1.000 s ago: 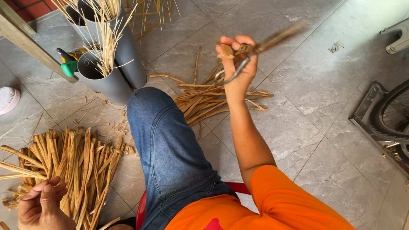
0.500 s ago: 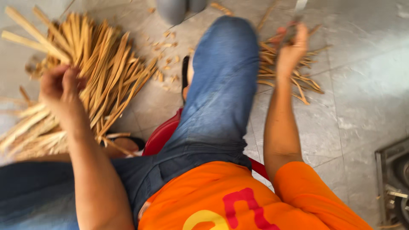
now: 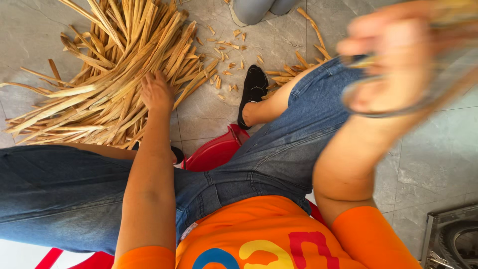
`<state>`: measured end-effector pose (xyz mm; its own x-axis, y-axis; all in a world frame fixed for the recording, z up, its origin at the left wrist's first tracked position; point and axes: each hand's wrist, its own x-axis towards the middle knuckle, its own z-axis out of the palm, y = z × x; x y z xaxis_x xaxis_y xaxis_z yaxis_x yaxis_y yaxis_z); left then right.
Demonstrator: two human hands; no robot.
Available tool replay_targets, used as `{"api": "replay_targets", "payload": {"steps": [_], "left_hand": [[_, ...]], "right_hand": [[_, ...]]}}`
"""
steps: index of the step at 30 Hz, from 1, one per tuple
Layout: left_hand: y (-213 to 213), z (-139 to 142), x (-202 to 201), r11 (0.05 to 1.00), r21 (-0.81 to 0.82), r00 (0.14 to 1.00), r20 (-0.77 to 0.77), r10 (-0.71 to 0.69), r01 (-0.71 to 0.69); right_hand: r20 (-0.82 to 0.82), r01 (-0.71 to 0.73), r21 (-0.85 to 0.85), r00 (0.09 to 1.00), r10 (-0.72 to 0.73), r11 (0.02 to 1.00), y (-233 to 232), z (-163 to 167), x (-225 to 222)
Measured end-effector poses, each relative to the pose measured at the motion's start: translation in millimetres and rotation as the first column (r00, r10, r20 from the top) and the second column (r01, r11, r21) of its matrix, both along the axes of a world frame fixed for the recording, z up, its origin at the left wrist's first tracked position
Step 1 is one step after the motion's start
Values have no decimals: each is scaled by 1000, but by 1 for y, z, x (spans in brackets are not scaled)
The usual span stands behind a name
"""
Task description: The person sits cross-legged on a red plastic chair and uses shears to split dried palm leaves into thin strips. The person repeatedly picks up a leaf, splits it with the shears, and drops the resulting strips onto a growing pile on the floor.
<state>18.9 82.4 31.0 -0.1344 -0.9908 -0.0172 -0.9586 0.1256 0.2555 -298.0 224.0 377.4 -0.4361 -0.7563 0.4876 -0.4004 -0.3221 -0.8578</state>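
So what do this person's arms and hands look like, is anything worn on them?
Both arms are bare from the upper arm down, ending in short bright orange sleeves of a T-shirt. The left hand is bare, with no glove, ring or watch visible. The right hand is heavily blurred; it looks ungloved, but finer detail cannot be told.

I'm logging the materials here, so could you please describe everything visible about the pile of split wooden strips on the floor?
The pile of strips lies on the grey tiled floor, fanned loosely, with ends pointing many ways. The strips are long, thin, pale tan slivers that look like split bamboo or wood. Small chips are scattered beside it. The left hand rests on its near edge.
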Motion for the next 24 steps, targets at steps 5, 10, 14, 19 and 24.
{"api": "replay_targets", "payload": {"steps": [5,10,14,19,24], "left_hand": [[-3,-7,14,998,16,998,-21,65,-65],[-22,12,8,905,402,741,-563,366,-141],[-13,65,5,862,440,343,-874,345,252],[10,139,-13,776,267,160,-964,214,571],[49,196,-27,742,208,167,-977,131,637]], "right_hand": [[229,-375,97,910,346,922,-62,-43,71],[242,-356,196,920,307,914,-83,-83,77],[361,-294,256,913,191,921,-78,-94,68],[438,-298,203,879,186,933,-72,-104,64],[500,-372,96,820,278,923,-57,-104,70]]}}
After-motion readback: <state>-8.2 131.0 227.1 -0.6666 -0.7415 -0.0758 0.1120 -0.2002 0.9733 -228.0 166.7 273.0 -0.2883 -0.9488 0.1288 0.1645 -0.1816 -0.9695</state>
